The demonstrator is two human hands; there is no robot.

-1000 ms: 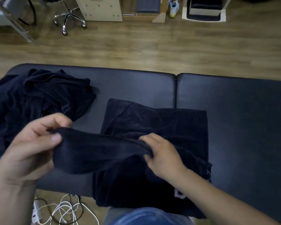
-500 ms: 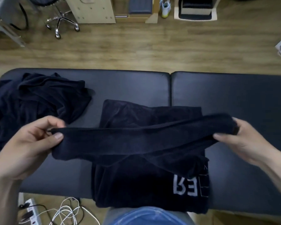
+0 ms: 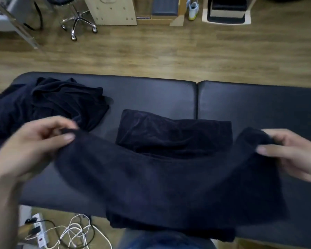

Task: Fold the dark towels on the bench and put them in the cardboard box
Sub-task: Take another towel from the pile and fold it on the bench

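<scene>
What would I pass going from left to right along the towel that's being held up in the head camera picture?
left hand pinching one end → dark towel stretched between the hands → right hand pinching the other end

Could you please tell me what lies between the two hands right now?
In the head view, one towel spans the gap; the left hand and right hand each pinch an upper corner.
</scene>
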